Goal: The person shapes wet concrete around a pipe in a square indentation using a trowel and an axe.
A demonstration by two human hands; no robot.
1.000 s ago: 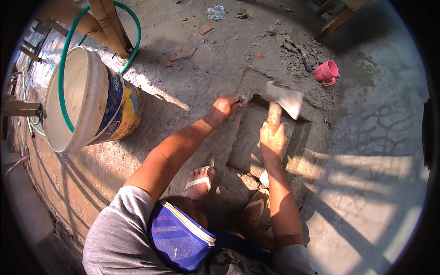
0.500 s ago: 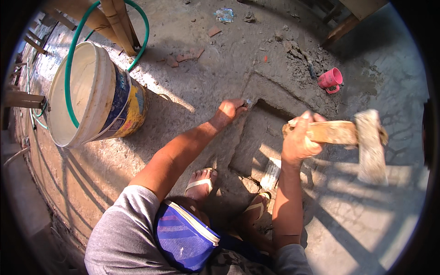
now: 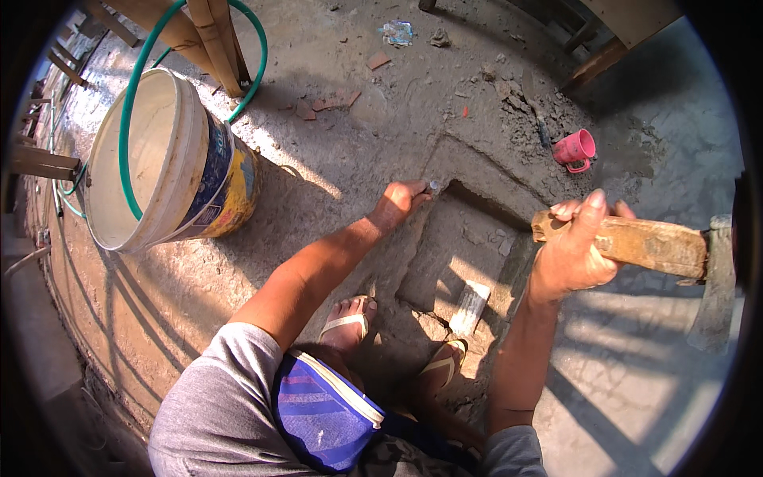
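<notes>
My right hand (image 3: 576, 258) is closed round the wooden handle (image 3: 656, 245) of a hammer. The heavy grey metal head (image 3: 714, 286) lies out at the far right, partly lost in the dark rim of the picture. Beside the upper left corner of a rectangular recess (image 3: 453, 274) in the floor, my left hand (image 3: 400, 200) grips a chisel. Only the chisel's silvery round end (image 3: 434, 185) shows above my fingers; the rest is hidden. A flat pale block (image 3: 470, 307) lies at the recess's near edge, by my right foot.
A large bucket (image 3: 175, 167) stands at the left with a green hose (image 3: 124, 143) running into it. A pink mug (image 3: 574, 148) lies near a heap of rubble (image 3: 509, 95) at the far right. Brick shards (image 3: 338, 101) and bamboo posts (image 3: 213, 48) are farther back.
My right hand has swung the hammer to the right, away from my left hand. The left hand has stayed nearly in place, still gripping the chisel.
</notes>
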